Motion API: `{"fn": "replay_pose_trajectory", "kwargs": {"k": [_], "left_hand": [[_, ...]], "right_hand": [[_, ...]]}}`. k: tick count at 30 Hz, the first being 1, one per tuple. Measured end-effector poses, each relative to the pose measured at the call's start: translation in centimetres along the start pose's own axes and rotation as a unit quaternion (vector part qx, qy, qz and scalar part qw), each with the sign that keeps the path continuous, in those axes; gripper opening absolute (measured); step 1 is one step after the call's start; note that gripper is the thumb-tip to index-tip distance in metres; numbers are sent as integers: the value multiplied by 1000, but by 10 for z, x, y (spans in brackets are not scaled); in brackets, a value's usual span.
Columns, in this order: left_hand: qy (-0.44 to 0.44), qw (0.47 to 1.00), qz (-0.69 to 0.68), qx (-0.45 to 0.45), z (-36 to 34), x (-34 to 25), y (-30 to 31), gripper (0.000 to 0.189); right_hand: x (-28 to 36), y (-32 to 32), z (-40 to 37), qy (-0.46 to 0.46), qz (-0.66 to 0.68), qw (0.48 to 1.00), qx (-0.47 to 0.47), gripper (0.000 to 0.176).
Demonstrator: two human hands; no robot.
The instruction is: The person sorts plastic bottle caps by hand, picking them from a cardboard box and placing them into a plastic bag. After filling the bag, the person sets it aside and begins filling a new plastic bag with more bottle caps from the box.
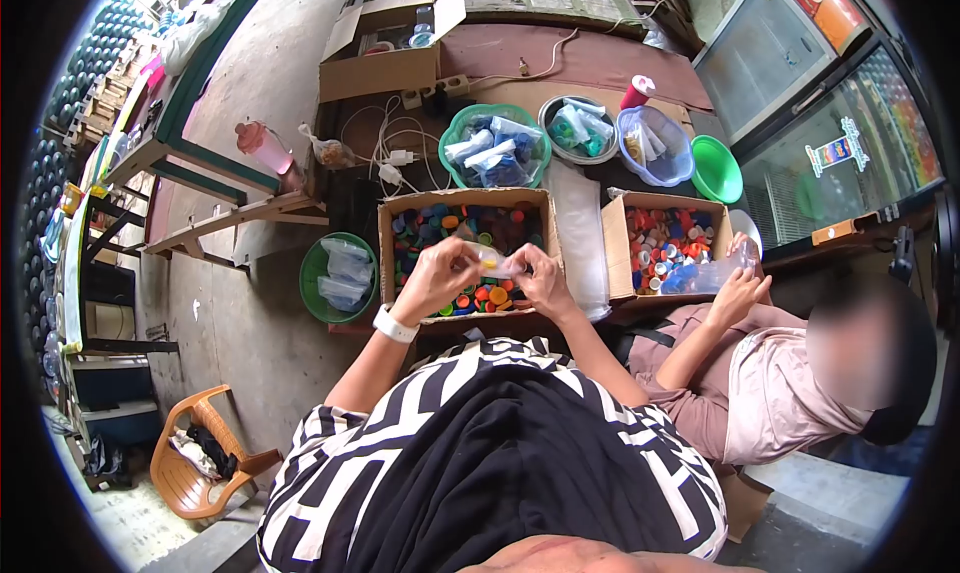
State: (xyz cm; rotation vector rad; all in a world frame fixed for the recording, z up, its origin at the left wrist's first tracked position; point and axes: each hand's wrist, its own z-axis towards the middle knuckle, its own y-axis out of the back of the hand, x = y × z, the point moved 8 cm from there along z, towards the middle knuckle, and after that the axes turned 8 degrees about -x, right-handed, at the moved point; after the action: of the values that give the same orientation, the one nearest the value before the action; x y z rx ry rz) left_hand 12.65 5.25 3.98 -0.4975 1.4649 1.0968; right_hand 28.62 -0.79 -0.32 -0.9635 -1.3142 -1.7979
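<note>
Both my hands are over a cardboard box (468, 201) of mixed coloured bottle caps (495, 295). Between them stretches a small clear plastic bag (490, 260) with something yellow showing in or behind it. My left hand (440, 276), with a white band on its wrist, pinches the bag's left end. At the other end, the fingers of my right hand (543, 283) are closed on the plastic. To the right, a co-worker's hands (742, 281) hold another clear bag (697, 276) over a second box (617, 248) of red, white and blue caps.
Filled bags lie in a teal basin (447, 143), a silver bowl (545, 113), a lavender basin (625, 123) and a dark green basin (310, 283). Flat plastic sheets (580, 243) lie between the boxes. A green bowl (717, 168) is farther right; a wooden bench (220, 208) is left.
</note>
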Motion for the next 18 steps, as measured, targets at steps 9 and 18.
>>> {"fn": "replay_pose_trajectory", "kwargs": {"k": [9,18], "left_hand": [[107,986,115,51,-103,70,-25,80],[24,995,-49,-87,-15,63,-5,16]], "right_hand": [[-33,-45,-66,-55,47,981,180,28],[-2,1,17,-153,282,946,40,16]]}}
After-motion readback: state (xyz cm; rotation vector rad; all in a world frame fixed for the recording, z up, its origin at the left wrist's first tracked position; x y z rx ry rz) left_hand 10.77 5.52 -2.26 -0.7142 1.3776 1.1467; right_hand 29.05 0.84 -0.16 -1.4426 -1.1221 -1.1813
